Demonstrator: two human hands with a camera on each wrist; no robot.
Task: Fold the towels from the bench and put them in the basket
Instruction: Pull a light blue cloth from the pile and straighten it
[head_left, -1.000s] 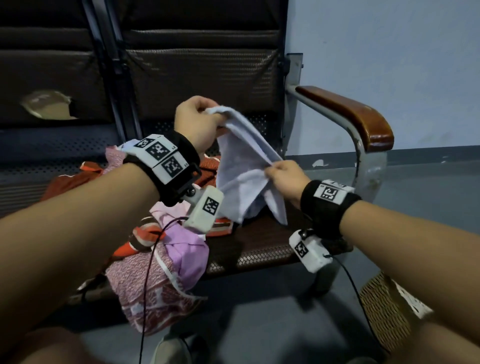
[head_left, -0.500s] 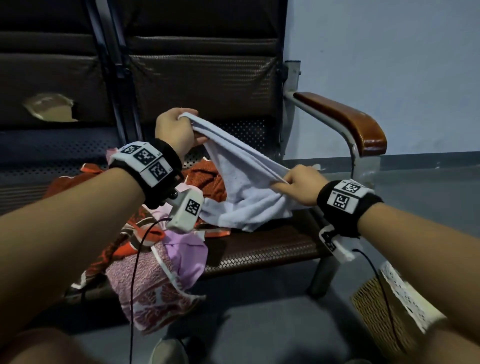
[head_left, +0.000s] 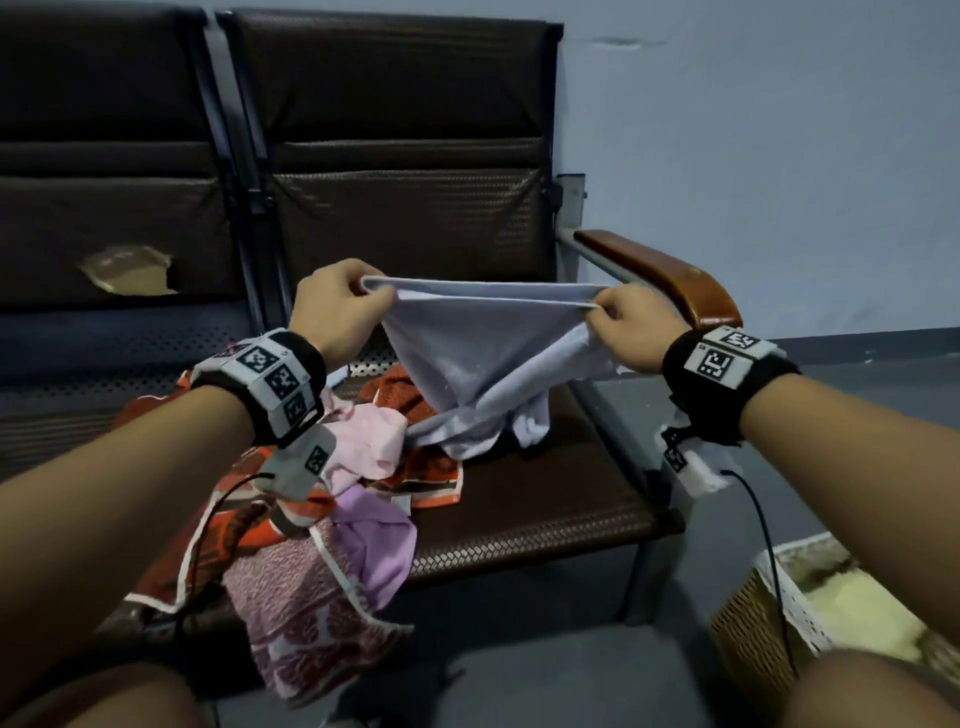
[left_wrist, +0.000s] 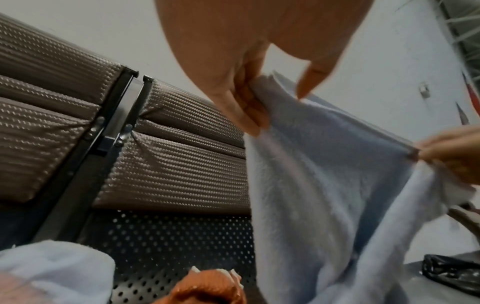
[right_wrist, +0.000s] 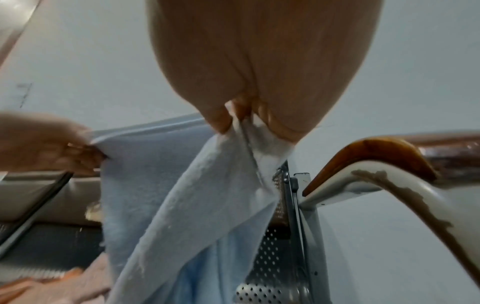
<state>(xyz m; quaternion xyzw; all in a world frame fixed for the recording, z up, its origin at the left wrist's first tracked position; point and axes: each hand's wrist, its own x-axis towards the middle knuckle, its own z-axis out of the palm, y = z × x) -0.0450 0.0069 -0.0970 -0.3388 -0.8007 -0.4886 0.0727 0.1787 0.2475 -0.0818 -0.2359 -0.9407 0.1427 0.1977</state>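
Observation:
A pale blue towel (head_left: 483, 353) is stretched above the bench seat (head_left: 545, 499), its top edge taut between both hands and its lower part sagging onto the seat. My left hand (head_left: 343, 306) pinches the towel's left corner (left_wrist: 262, 96). My right hand (head_left: 623, 322) pinches the right corner (right_wrist: 241, 127). A heap of other towels (head_left: 311, 499), pink, lilac, orange and patterned, lies on the seat's left part and hangs over its front edge. The wicker basket (head_left: 763, 618) stands on the floor at the lower right, partly hidden by my right arm.
The bench's wooden armrest (head_left: 670, 275) rises just behind my right hand. Dark padded backrests (head_left: 405, 156) stand behind the towels, the left one torn (head_left: 130, 270). A bare stretch of the seat shows right of the heap. Grey floor (head_left: 519, 670) lies in front.
My hands have moved apart and risen level, pulling the blue towel's top edge straight and taut. Earlier it hung bunched from the left hand while the right slid along its edge.

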